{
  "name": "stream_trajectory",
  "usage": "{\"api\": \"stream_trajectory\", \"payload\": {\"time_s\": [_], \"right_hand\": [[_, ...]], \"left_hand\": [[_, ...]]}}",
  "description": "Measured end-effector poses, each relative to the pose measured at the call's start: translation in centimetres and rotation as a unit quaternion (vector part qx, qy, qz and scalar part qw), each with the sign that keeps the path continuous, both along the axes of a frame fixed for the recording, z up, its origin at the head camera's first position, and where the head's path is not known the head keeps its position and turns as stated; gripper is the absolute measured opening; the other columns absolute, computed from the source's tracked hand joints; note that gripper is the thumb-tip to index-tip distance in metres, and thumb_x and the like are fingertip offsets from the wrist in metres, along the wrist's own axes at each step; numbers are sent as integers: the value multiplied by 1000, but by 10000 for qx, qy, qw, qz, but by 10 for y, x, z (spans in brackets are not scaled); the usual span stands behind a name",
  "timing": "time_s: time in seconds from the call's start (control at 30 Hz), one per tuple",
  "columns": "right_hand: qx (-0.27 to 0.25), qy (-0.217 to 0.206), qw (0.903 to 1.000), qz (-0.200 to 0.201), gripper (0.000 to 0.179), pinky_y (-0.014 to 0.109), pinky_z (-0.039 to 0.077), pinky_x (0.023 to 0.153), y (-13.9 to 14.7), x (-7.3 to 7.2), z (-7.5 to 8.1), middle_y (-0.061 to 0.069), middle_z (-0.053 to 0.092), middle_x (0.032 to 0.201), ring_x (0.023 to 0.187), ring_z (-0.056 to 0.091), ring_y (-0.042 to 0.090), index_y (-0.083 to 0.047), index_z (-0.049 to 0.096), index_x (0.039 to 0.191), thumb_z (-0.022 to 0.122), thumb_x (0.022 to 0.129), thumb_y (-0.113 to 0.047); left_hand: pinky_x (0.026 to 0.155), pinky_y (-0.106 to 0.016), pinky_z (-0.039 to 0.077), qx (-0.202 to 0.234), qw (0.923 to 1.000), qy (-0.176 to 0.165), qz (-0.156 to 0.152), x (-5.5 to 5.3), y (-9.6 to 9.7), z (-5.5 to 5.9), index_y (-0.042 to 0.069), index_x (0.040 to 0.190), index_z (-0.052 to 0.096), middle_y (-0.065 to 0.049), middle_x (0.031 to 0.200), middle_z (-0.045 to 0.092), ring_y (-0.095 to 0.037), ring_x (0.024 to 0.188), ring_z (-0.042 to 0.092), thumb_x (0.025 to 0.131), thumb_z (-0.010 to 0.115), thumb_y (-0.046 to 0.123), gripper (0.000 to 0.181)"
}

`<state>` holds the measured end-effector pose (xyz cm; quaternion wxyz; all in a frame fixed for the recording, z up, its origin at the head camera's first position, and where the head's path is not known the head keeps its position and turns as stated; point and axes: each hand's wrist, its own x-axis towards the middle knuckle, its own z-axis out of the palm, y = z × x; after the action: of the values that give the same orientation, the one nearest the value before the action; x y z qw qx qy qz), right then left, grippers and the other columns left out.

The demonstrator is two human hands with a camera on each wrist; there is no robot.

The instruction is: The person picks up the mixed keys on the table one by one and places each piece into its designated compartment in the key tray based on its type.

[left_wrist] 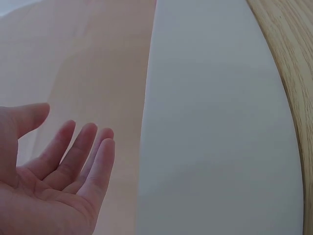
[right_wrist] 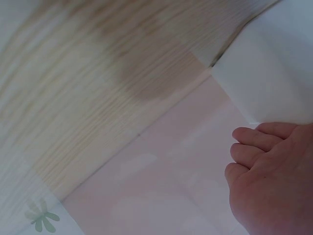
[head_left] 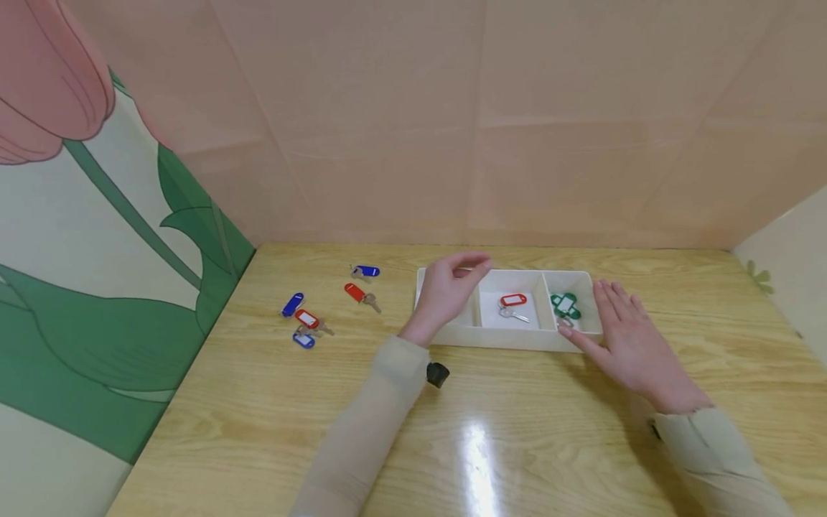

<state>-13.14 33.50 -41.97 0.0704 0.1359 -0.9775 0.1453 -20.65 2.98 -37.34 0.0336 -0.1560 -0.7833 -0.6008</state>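
Only the left wrist view shows the left hand (left_wrist: 56, 188) empty, fingers slack above the box (head_left: 497, 338), whose right end the unladen, straight-fingered right hand (head_left: 629, 346) touches, with tagged keys (head_left: 354, 292) inside and on the wooden table (head_left: 245, 416) before a pink wall (head_left: 388, 143).

We observe bright, even lighting in the head view, with white glare on the wood-grain tabletop (head_left: 549, 438), whereas both wrist views render dimmer and softer, the right showing a diffuse shadow.
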Motion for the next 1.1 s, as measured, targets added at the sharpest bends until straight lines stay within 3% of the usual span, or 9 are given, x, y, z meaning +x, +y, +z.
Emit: {"api": "stream_trajectory", "payload": {"time_s": [0.73,1.1], "right_hand": [[-38,73,10000,29,102,51,-6,121,0,-1,-2,31,10,164,153,-3,38,1,2,161,58,99,-57],[-34,41,10000,18,101,50,-6,121,-1,0,0,31,10,164,153,-3,38,2,2,161,58,99,-57]], "left_hand": [[87,-29,55,203,9996,-94,192,5,-30,1,11,124,73,7,112,73,-9,99,66,101,68,30,30],[90,-32,54,197,9990,-167,356,6,-44,4,15,123,73,8,114,71,-10,102,66,101,67,34,30]]}}
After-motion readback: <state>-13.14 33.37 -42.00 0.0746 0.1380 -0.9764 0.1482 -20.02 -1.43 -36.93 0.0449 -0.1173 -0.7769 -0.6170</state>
